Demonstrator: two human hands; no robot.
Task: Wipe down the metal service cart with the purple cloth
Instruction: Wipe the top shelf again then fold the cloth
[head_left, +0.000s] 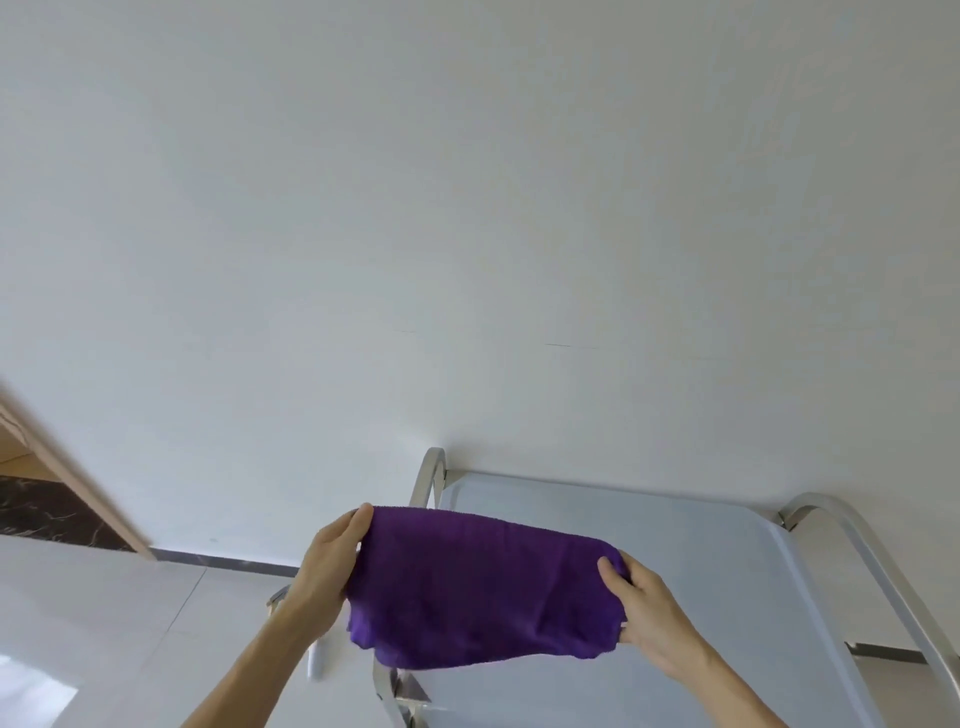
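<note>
cart: metal service cart (691, 561), top tray just below and beyond both hands
cloth: purple cloth (478, 587) stretched between the hands, held above the cart's left edge
left hand (332, 561): fingers curled, gripping cloth's left end
right hand (649, 613): thumb and fingers pinching cloth's right end

The metal service cart (701, 571) stands against the white wall (467, 208) — its top shelf a smooth, pale sheet with rounded corners, the far part of it bare. Curved steel rails (857, 540) arch up at its far left and far right corners, and a steel post shows at the near left corner. Under the cart, a pale glossy tiled floor (130, 623) — a dark baseboard runs along the foot of the wall.
</note>
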